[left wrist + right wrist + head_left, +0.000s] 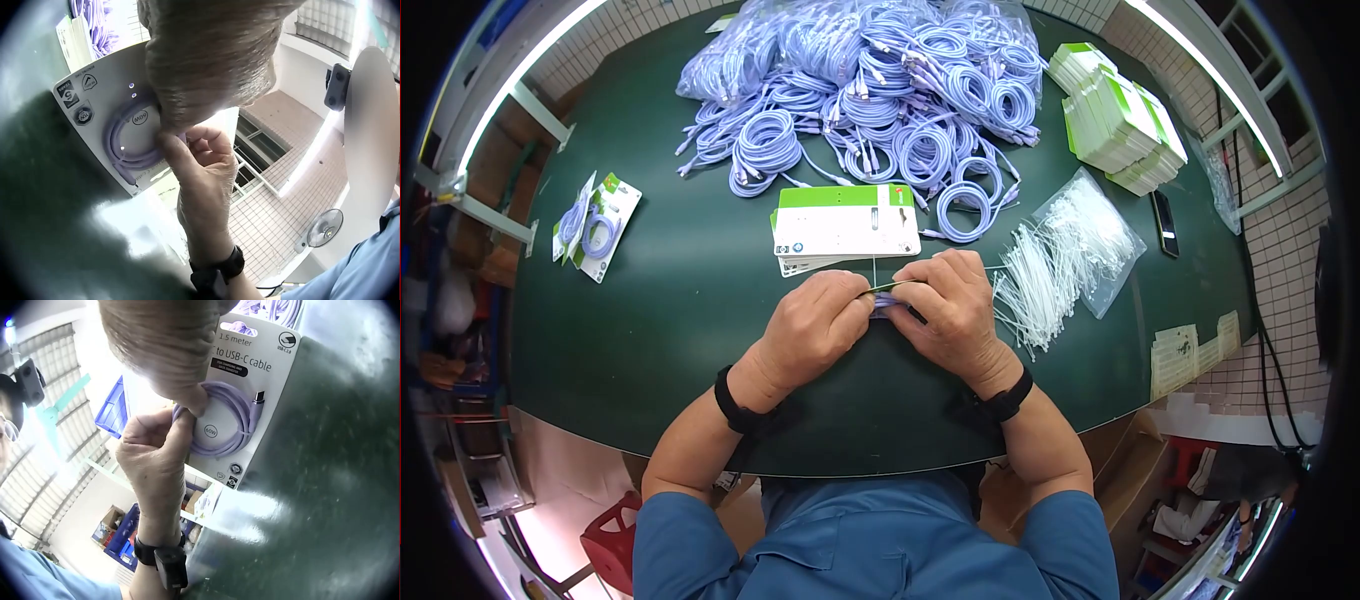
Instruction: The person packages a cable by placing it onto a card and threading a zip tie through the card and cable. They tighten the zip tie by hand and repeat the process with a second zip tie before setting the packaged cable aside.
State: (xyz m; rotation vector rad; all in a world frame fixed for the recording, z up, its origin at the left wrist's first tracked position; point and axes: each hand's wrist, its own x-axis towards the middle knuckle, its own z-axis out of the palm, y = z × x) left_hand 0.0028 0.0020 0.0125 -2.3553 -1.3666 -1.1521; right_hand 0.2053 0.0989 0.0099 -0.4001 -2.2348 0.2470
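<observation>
Both hands pinch a printed cardboard card (269, 378) with a coiled lilac USB-C cable (242, 419) lying against its face. In the head view the card is nearly edge-on, close over the green table's front part. My left hand (815, 320) grips its left side, thumb and fingertips at the coil. From the other side my right hand (950, 310) pinches card and coil, its fingers curled. A thin pale strand (875, 268) stands up beside the card. In the left wrist view, the left hand covers part of the card and coil (112, 137).
Flat cards (840, 225) lie just beyond the hands. A heap of coiled lilac cables (860, 100) fills the back. To the right are white cable ties (1045, 280) spilling from a bag, stacked cards (1120, 120) and a phone (1165, 222). Carded cables (605, 230) lie at left.
</observation>
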